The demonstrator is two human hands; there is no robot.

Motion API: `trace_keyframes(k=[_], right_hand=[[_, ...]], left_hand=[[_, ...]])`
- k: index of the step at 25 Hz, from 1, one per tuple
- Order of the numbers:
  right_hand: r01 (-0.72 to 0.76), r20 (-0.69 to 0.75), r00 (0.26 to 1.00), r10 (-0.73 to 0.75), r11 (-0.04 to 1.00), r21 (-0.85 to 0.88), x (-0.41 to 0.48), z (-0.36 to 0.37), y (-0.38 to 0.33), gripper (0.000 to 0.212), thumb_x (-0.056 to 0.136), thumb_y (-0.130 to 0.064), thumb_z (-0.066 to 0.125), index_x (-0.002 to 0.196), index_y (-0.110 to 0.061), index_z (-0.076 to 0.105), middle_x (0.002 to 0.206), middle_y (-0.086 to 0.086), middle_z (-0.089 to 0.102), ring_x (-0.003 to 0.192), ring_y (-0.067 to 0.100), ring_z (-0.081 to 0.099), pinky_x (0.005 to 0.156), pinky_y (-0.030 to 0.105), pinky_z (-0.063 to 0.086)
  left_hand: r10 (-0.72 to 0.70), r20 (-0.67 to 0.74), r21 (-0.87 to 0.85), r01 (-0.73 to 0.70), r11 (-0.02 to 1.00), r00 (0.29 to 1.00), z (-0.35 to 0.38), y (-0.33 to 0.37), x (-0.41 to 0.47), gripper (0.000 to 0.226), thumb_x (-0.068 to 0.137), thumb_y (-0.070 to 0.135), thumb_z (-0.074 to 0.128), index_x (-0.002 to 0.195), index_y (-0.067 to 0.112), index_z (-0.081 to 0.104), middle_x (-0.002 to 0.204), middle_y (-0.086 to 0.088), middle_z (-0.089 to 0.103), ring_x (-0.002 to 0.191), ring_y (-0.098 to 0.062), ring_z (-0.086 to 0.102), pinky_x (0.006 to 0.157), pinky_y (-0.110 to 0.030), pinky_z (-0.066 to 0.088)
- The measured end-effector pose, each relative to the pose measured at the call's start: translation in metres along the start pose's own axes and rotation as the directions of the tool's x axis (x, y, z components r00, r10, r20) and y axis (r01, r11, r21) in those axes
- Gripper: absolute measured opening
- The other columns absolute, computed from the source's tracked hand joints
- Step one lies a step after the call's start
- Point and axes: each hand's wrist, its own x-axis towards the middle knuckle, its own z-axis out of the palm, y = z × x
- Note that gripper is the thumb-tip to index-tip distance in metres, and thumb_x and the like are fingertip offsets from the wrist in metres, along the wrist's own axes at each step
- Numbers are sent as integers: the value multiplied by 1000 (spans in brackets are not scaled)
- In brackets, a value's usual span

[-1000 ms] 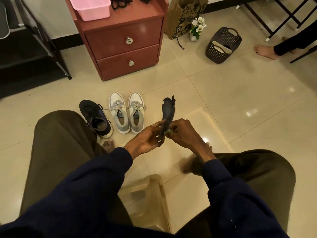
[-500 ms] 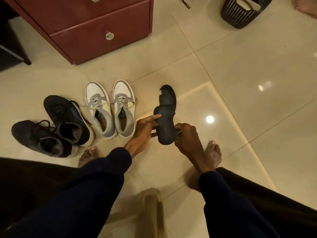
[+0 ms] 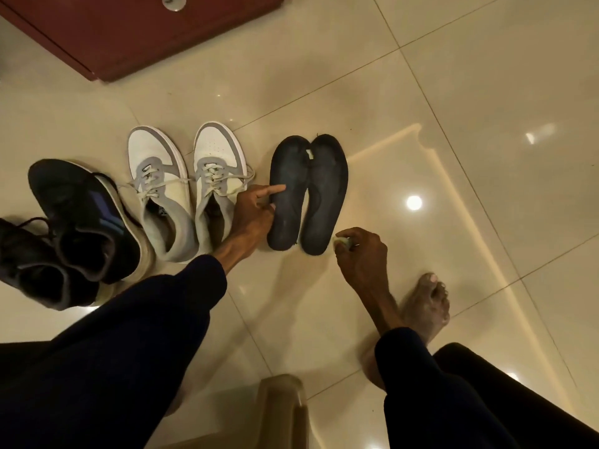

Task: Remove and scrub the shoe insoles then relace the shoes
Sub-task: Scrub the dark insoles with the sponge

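Two dark insoles lie flat side by side on the tiled floor, the left insole [image 3: 287, 192] touching the right insole [image 3: 326, 196] near the toes. My left hand [image 3: 256, 210] reaches from the left; its straight index finger rests on the left insole while the other fingers curl by the insole's edge. My right hand [image 3: 361, 252] hovers just right of the insoles' heels and grips a small pale scrubbing pad [image 3: 343, 243]. A white-and-grey laced pair of sneakers [image 3: 181, 189] stands left of the insoles. A black pair of sneakers [image 3: 81, 218] lies further left.
A red-brown drawer cabinet [image 3: 129, 37] stands at the back left. My bare right foot [image 3: 426, 306] is on the floor below my right hand. The edge of a translucent plastic stool [image 3: 282, 409] shows at the bottom between my legs.
The insole that both hands held up now lies flat on the floor beside a second insole. My right hand has let go of it and drawn back. The camera has tilted down and closer.
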Motion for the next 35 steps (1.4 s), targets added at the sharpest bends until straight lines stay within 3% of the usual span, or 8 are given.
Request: trace_keyframes(k=[3, 9, 14, 19, 21, 25, 29, 35], right_hand=[[-15, -16, 1000, 16, 999, 45, 7, 13, 5, 13, 92, -15, 73, 101, -6, 75, 93, 6, 73, 80, 17, 67, 77, 25, 56], [-52, -8, 999, 53, 994, 99, 10, 23, 11, 20, 93, -23, 72, 104, -7, 74, 94, 5, 73, 82, 18, 69, 76, 17, 53], [-64, 6, 998, 64, 993, 98, 8, 23, 16, 20, 93, -23, 73, 104, -6, 74, 96, 5, 73, 82, 18, 69, 73, 10, 49], [-69, 0, 998, 69, 992, 105, 6, 22, 16, 21, 92, -22, 74, 105, -6, 74, 98, 4, 73, 83, 12, 66, 71, 1, 45], [-79, 4, 997, 79, 991, 109, 5, 22, 17, 22, 92, -23, 74, 106, -6, 74, 99, 4, 73, 84, 13, 67, 73, 3, 47], [-75, 9, 997, 74, 990, 123, 5, 22, 21, 21, 92, -22, 74, 106, -5, 75, 100, 8, 74, 85, 16, 68, 80, 21, 57], [-59, -4, 998, 60, 992, 111, 3, 20, 23, 19, 92, -19, 74, 104, -4, 75, 100, 8, 74, 86, 20, 69, 83, 33, 60], [-65, -24, 997, 68, 991, 117, 3, 17, 30, 17, 93, -20, 73, 103, -7, 76, 99, 7, 74, 86, 22, 70, 81, 34, 61]], left_hand=[[5, -31, 68, -3, 998, 999, 8, -21, 13, 50, 89, -20, 54, 121, 12, 74, 127, -8, 64, 114, -21, 65, 96, -23, 55], [-5, -118, 169, 25, 985, 993, 18, -29, 12, 55, 86, -18, 59, 128, 17, 70, 131, -3, 57, 112, -15, 57, 77, 2, 43], [37, -184, 185, -2, 983, 982, 28, -36, 0, 55, 82, -11, 72, 130, 16, 67, 136, -6, 54, 122, -21, 59, 104, -27, 52], [126, -263, 236, -63, 970, 957, 43, -34, -24, 55, 83, -2, 78, 133, 13, 62, 145, -8, 39, 131, -11, 43, 100, 2, 31], [175, -285, 263, -99, 960, 943, 48, -32, -29, 53, 84, -1, 78, 133, 13, 62, 147, -9, 38, 134, -13, 38, 100, 3, 28], [257, -209, 274, -196, 942, 943, 62, -24, -31, 43, 86, -1, 75, 128, 7, 65, 136, -13, 51, 126, -20, 49, 108, -18, 42], [108, -114, 208, -83, 975, 988, 79, -25, -27, 42, 89, 12, 78, 128, 7, 63, 128, -13, 57, 116, -27, 59, 99, -34, 53], [53, -37, 540, -25, 841, 998, 101, -26, -27, 75, 81, 32, 86, 139, 9, 46, 141, -15, 48, 133, -32, 46, 110, -39, 41]])
